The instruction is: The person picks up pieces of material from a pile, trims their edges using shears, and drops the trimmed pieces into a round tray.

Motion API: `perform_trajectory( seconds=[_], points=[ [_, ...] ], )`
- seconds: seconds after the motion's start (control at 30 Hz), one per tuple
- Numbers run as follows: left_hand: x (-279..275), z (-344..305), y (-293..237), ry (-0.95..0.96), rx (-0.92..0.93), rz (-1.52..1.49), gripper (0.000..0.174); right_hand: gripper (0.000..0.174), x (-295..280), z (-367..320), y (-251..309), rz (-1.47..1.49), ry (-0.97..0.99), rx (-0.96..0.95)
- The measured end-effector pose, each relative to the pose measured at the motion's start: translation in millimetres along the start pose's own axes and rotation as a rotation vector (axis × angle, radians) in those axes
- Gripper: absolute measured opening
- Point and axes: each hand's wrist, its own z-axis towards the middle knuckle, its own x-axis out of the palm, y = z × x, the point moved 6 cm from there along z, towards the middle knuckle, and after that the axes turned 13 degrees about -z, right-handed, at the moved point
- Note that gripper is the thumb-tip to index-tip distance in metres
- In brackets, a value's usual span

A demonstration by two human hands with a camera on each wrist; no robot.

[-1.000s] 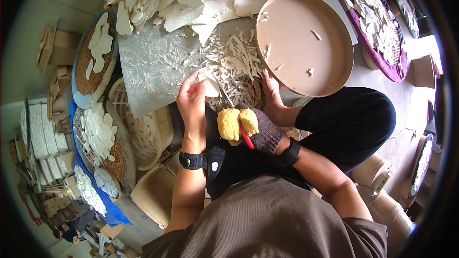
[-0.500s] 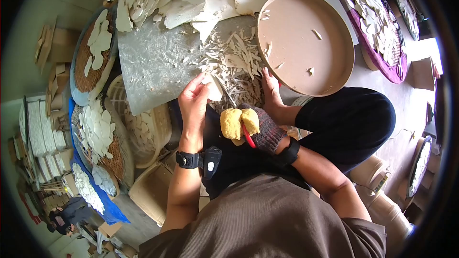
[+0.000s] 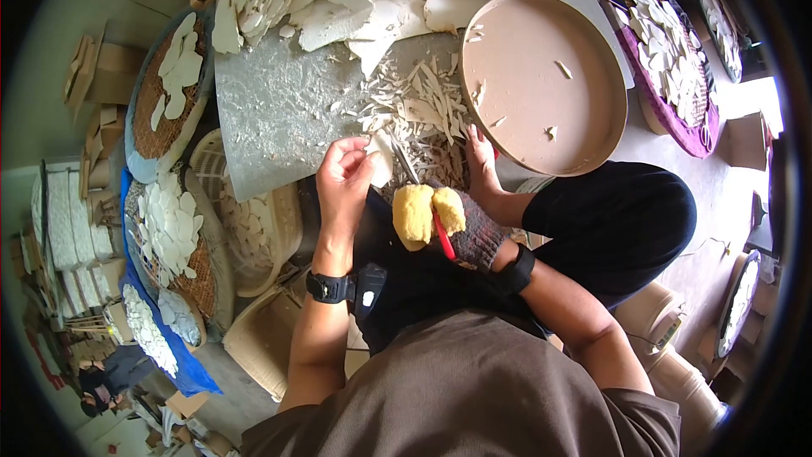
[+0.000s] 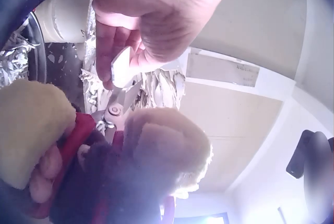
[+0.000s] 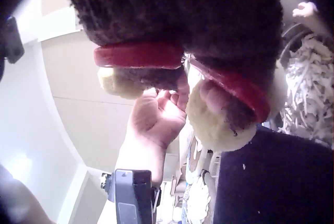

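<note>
My bare left hand (image 3: 345, 190) pinches a thin, flat white piece (image 3: 382, 161) between thumb and fingers. The gloved right hand (image 3: 478, 235) grips scissors (image 4: 115, 110) with red handles (image 3: 444, 241). Thick yellow foam pads (image 3: 413, 213) are wrapped about the handle side, and bare fingertips (image 5: 211, 96) show beside one pad in the right wrist view. The blades (image 3: 406, 159) point away from my body, right at the edge of the white piece. Beneath both hands lies a heap of narrow white offcuts (image 3: 423, 93).
A round brown tray (image 3: 545, 85) with a few scraps stands right of the offcuts, by a bare foot (image 3: 484, 178). Large white sheets (image 3: 338, 21) are piled across the metal work surface (image 3: 271, 110). To the left are a plastic basket (image 3: 292, 228) and woven trays (image 3: 203, 279) with white pieces.
The white piece has turned a little in my left fingers, its edge now steeper beside the blades. My right hand with the scissors has shifted slightly to the right.
</note>
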Motion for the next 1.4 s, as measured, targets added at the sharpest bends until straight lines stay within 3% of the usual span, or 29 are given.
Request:
perform_trajectory(
  seconds=[0.03, 0.13, 0.27, 0.33, 0.4, 0.47, 0.53, 0.6, 0.67, 0.7, 0.73, 0.8, 0.87, 0.93, 1.0, 1.07, 1.17, 1.27, 1.33, 1.4],
  points=[
    [11, -3, -7, -0.008, -0.025, -0.057, 0.021, 0.030, 5, 2, -8, 0.182, 0.054, 0.050],
    [15, -5, -11, -0.044, -0.170, -0.201, 0.019, 0.030, 5, 2, -11, 0.195, 0.089, 0.038],
    [18, -2, -11, 0.005, -0.125, -0.162, 0.022, 0.025, 3, 1, -14, 0.166, 0.080, 0.068],
    [17, 3, -12, 0.039, -0.136, -0.149, 0.019, 0.025, 0, 0, -11, 0.155, 0.027, -0.005],
    [13, 8, -11, 0.090, -0.172, -0.125, 0.018, 0.058, 17, -11, -47, 0.265, 0.192, 0.192],
    [11, 9, -11, 0.130, -0.211, -0.078, 0.019, 0.047, 9, -9, -28, -0.062, 0.130, 0.050],
    [8, 5, -12, 0.114, -0.210, -0.086, 0.019, 0.040, 18, -9, -37, 0.087, 0.141, 0.155],
    [-7, 1, -17, 0.131, -0.207, -0.022, 0.015, 0.036, 23, -10, -39, 0.040, 0.138, 0.081],
    [-49, -3, -39, 0.043, -0.260, 0.041, 0.015, 0.021, 16, -2, -15, -0.026, 0.072, -0.005],
    [-93, 6, -43, 0.041, -0.177, 0.214, 0.016, 0.023, 15, -5, -21, -0.084, 0.120, 0.015],
    [-135, 18, -48, 0.041, -0.094, 0.387, 0.017, 0.025, 11, -5, -25, 0.054, 0.099, 0.115],
    [-155, 33, -112, 0.022, 0.251, 1.147, 0.020, 0.027, 15, -7, -43, 0.215, 0.104, 0.144],
    [-120, 59, -152, -0.073, 0.460, 1.129, 0.026, 0.029, 10, 2, -23, 0.194, 0.097, 0.116],
    [-79, 109, -145, 0.002, 0.378, 0.726, 0.028, 0.035, 16, -1, -34, 0.151, 0.087, 0.076],
    [-39, 165, -113, 0.055, 0.109, 0.147, 0.032, 0.040, 10, 3, -14, 0.225, 0.168, 0.138],
    [-8, 203, -85, -0.059, 0.027, -0.014, 0.030, 0.043, 8, 1, -19, 0.097, 0.145, 0.110],
    [14, 243, -37, -0.098, -0.184, -0.068, 0.018, 0.041, 4, 3, -14, 0.085, 0.151, 0.154],
    [14, 253, -25, -0.147, -0.071, -0.208, 0.013, 0.039, 0, 6, -11, 0.027, 0.113, 0.133],
    [13, 237, -36, 0.001, -0.056, -0.472, 0.011, 0.034, 1, 5, -9, 0.119, 0.055, 0.135],
    [3, 204, -54, -0.020, 0.010, -0.281, 0.010, 0.037, 3, 1, -17, 0.174, 0.049, 0.145]
  ],
)
